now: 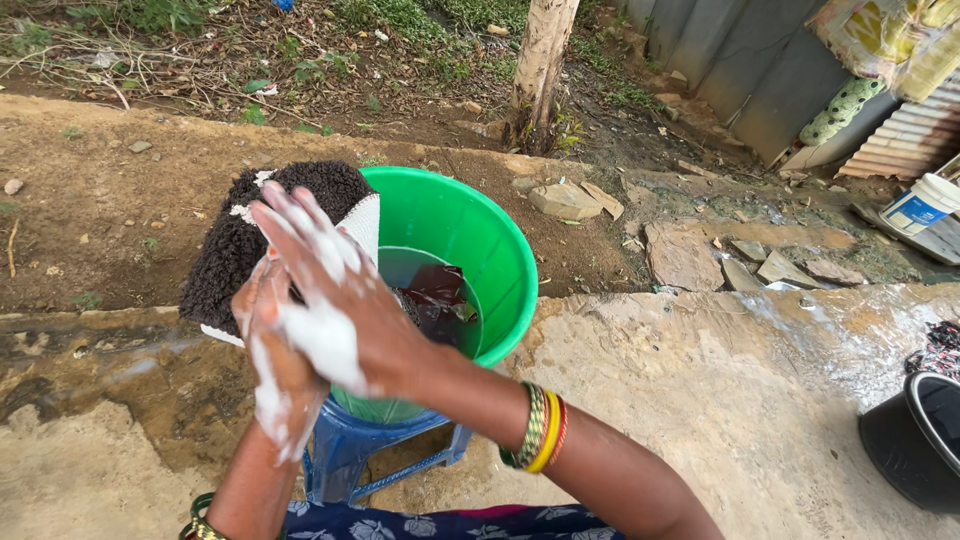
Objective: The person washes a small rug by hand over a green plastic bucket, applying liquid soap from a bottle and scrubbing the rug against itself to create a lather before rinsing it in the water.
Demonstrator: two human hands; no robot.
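Note:
My right hand (335,290) is covered in white soap lather and lies flat over my left hand (272,370), palms pressed together. Both are held above the near rim of a green bucket (480,235) that holds dark water and a soaked dark cloth (435,295). A black fuzzy mat (240,230) with a white backing hangs over the bucket's left rim, just behind my fingers. The bucket stands on a blue plastic stool (350,455). Neither hand holds anything. Coloured bangles circle my right wrist (540,428).
A wet concrete slab (720,400) runs under the stool. A black tub (915,435) sits at the right edge, a white pail (920,203) further back. Behind are bare soil, flat stones (565,200), a tree trunk (540,65) and corrugated metal sheets (750,70).

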